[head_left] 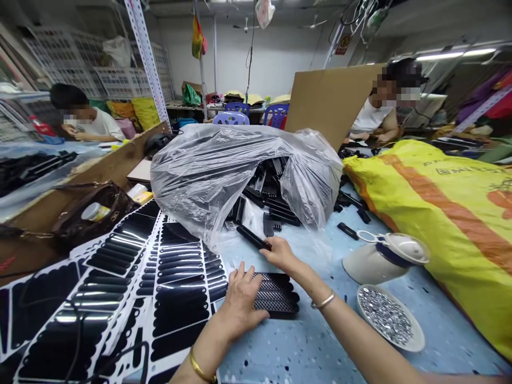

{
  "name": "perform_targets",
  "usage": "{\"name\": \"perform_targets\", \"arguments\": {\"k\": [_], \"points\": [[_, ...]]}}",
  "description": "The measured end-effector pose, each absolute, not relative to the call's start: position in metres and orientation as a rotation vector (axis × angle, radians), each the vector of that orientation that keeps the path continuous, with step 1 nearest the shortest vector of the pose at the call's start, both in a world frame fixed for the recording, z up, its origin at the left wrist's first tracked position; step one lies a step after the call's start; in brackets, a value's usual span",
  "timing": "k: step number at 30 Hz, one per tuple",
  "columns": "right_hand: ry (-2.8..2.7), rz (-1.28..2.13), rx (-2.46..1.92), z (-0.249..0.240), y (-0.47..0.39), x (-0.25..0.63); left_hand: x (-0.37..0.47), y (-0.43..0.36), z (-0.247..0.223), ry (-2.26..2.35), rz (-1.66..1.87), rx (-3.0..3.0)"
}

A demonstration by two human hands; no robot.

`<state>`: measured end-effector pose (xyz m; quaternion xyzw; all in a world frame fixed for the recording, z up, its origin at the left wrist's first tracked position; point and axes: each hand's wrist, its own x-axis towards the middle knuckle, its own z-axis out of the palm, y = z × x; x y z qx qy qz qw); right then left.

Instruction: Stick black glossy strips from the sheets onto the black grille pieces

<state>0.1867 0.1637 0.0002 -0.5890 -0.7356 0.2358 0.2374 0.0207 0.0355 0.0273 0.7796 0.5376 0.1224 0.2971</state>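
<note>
My right hand (282, 254) pinches the near end of a long black plastic bar (252, 237) in front of the open bag. My left hand (243, 300) lies with its fingers spread on the left end of a row of black pieces (278, 296) with a perforated, textured surface, set side by side on the table. Many loose black plastic parts (276, 205) spill from a large clear plastic bag (212, 165). Left of my left hand are white sheets of glossy black rounded strips (182, 282).
At the right stand a white lidded mug (368, 264), a bowl of small shiny metal pieces (416, 338) and a yellow sack (432, 213). A brown handbag (72, 226) lies left. A cardboard panel (324, 104) rises behind. Two people (102, 125) (370, 117) sit at tables beyond.
</note>
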Motion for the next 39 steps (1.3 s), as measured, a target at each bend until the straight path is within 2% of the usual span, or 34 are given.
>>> {"name": "perform_targets", "arguments": {"k": [6,12,15,18,23,26,32,39], "points": [[-1.914,0.809,-1.563,0.027,0.129,0.222,0.018,0.039,0.020,1.432,0.394,2.094],[-1.810,1.054,-1.416,0.061,0.054,0.248,-0.005,0.035,0.012,1.518,1.111,1.798],[-1.811,1.170,-1.344,0.069,0.018,0.250,-0.011,0.024,0.025,1.398,1.172,1.536],[-1.878,1.087,-1.314,0.067,-0.009,0.246,-0.008,0.007,0.039,1.193,1.098,1.241],[-1.936,0.621,-1.227,0.045,-0.035,0.244,-0.005,-0.020,0.039,1.032,0.987,0.805],[-1.843,0.628,-1.258,0.027,-0.038,0.249,-0.009,-0.029,0.031,0.973,0.994,0.737],[-1.767,0.929,-1.489,-0.002,-0.036,0.252,-0.011,-0.037,0.016,1.023,1.050,0.885],[-1.764,0.701,-1.586,-0.025,-0.030,0.247,-0.011,-0.039,-0.029,1.506,1.022,1.904]]}}
